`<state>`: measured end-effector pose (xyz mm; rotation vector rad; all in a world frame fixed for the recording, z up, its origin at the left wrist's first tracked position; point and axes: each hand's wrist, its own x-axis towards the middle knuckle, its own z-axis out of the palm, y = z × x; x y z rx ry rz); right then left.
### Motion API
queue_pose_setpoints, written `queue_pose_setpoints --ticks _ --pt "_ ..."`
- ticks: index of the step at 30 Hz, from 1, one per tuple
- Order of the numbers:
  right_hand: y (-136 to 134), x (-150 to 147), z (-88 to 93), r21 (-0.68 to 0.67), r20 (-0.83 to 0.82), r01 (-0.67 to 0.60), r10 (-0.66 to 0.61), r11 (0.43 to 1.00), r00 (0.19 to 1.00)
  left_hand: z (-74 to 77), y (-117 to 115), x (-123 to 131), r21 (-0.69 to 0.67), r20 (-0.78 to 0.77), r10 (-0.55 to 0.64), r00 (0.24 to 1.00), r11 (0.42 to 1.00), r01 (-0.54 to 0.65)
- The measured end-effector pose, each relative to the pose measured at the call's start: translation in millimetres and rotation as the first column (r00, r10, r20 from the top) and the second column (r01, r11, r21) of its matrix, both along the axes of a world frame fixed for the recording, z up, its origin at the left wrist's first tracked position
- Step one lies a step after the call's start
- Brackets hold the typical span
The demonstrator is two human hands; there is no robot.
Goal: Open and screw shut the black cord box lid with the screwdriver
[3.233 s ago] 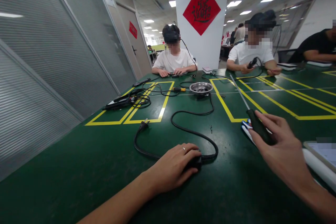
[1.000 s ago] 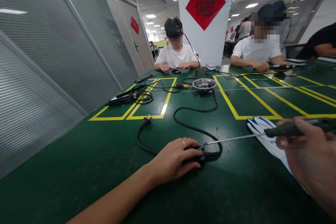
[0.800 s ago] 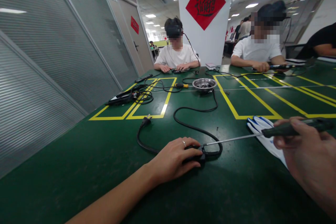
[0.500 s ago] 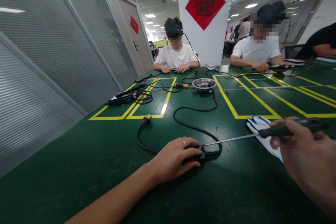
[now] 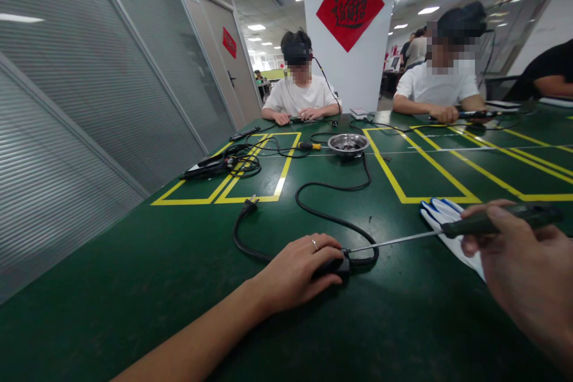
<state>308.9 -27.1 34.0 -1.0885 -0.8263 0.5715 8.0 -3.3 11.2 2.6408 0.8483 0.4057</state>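
Black housing [image 5: 342, 268] on a power cord, lying on the green table [image 5: 179, 310] and partly covered by the left hand [image 5: 304, 265]. The left hand, ringed on one finger, grasps the housing from above, fingers over its top and thumb along its near side. The right hand [image 5: 528, 262] grips the dark green handle of a screwdriver [image 5: 470, 224], held nearly level; its long metal shaft points leftward, the tip meeting the top of the housing beside the left fingertips. Whether the tip sits in a screw is too small to tell.

Beneath the shaft and the right hand lies a white glove [image 5: 461, 255] with blue edging. From the housing, the black cord [image 5: 329, 216] bends back and winds away toward a metal bowl [image 5: 348, 154] containing small dark pieces; on the opposite side, another stretch curves from the left hand to a plug [image 5: 249, 206] with bare prongs. A tiny dark piece [image 5: 370, 219] lies just beyond the cord's bend.

Farther out, a yellow-and-black tool handle [image 5: 310, 146] lies left of the bowl, with tangled cables [image 5: 244, 164] beyond it to the left. Yellow tape [image 5: 391, 179] marks rectangles on the tabletop. Two co-workers in white shirts [image 5: 304, 97] sit across the table.
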Motion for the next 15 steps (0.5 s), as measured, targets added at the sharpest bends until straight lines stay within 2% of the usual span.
queue_pose_setpoints --ticks 5,9,15 --pt "-6.5 -5.0 2.5 0.035 0.097 -0.001 -0.002 0.999 0.995 2.6 -1.5 1.0 0.001 -0.009 0.001 1.000 1.000 -0.001" --pt "-3.7 -4.3 5.7 0.102 -0.003 0.010 -0.009 0.995 1.000 4.0 -2.0 0.9 0.000 -0.003 0.011 1.000 1.000 -0.011" --pt "1.4 -1.1 6.1 0.086 -0.076 -0.018 0.025 0.996 0.997 3.8 -0.9 -0.2 -0.031 0.013 0.007 1.000 1.000 -0.006"
